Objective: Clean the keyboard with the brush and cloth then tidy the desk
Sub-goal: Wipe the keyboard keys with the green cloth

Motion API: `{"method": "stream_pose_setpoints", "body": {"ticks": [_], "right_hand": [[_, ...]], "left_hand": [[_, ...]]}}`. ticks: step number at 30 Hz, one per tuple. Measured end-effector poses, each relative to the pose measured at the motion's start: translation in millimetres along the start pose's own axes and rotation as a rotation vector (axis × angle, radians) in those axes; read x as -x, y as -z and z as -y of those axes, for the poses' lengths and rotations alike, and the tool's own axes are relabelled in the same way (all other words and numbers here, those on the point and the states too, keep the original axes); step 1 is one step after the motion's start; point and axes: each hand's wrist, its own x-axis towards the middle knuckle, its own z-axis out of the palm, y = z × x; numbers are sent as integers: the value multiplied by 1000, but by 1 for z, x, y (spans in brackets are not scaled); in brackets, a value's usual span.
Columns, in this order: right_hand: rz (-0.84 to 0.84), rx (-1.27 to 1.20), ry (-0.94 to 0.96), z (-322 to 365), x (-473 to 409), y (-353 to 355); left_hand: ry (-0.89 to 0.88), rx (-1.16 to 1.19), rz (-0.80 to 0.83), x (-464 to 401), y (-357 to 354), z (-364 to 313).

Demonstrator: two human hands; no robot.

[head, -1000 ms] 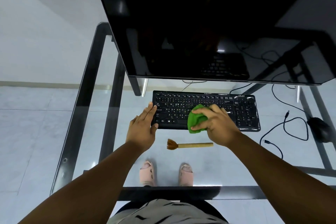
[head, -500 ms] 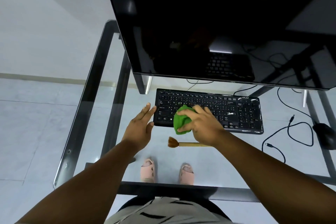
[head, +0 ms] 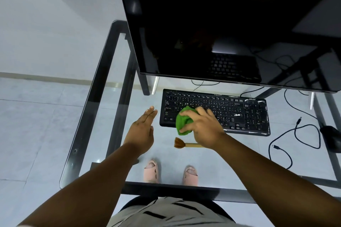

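Note:
A black keyboard (head: 239, 112) lies on the glass desk (head: 103, 83) below the monitor. My right hand (head: 203, 127) grips a bunched green cloth (head: 183, 121) and holds it on the keyboard's left front part. A wooden brush (head: 186, 143) with brown bristles lies on the glass just in front of the keyboard, its handle partly hidden under my right wrist. My left hand (head: 143, 131) hovers with straight fingers to the left of the keyboard, apart from it.
A large dark monitor (head: 221, 24) overhangs the back of the desk. A black mouse (head: 331, 136) and loose black cables (head: 299, 134) lie at the right. My feet in pink slippers (head: 151, 170) show through the glass.
My right hand has slid the green cloth leftward across the keyboard. My left hand has left the keyboard's left edge and drawn back to the left.

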Motion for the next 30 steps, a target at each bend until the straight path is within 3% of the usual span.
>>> {"method": "stream_pose_setpoints", "body": {"ticks": [9,16,24,30], "right_hand": [[-62,-37,-55,-20,20,6],[17,-11,-45,-51,43,2],[-102,-76,-177,-77,77,-2],[-51,-44,-98,-68,70,-7]], "left_hand": [[78,-66,-53,-1,-10,-23],[-67,-118,-28,0,-27,-46],[48,-184,-19,1,-43,-64],[127,-229,-59,-2,-50,-83]]}}
